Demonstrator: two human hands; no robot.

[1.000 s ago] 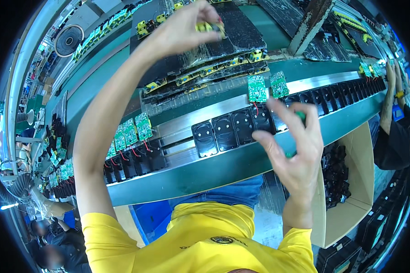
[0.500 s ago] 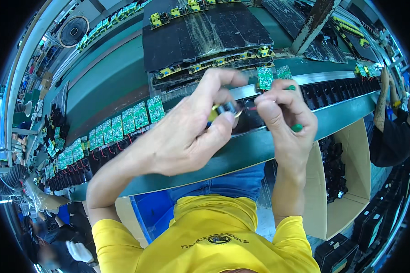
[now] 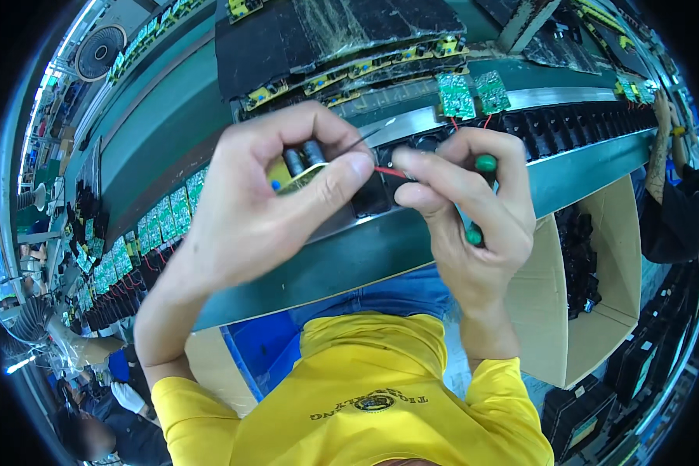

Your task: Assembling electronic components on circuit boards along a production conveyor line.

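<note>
My left hand [image 3: 268, 194] is closed around a yellow circuit board [image 3: 291, 181] that carries dark cylindrical capacitors [image 3: 304, 155]. From the board a red wire [image 3: 389, 172] runs across to my right hand [image 3: 474, 194], whose thumb and forefinger pinch near its end. Also tucked in my right hand is a tool with two green handle ends [image 3: 485, 164]; its working end is hidden by the fingers. A thin dark strand [image 3: 363, 140] sticks out past my left fingertips. Beneath both hands lies a row of black plastic housings [image 3: 371, 198].
Green boards on red wires [image 3: 456, 96] stand along the row of housings, to both sides. Behind are stacked black panels [image 3: 342, 39] with yellow boards. At lower right is a cardboard box [image 3: 547, 303] of black parts. Another person's arm [image 3: 656, 163] reaches in at far right.
My left hand has shifted left and turned, showing more of the board and its capacitors. The red wire now stretches between the hands. The whole view has moved slightly.
</note>
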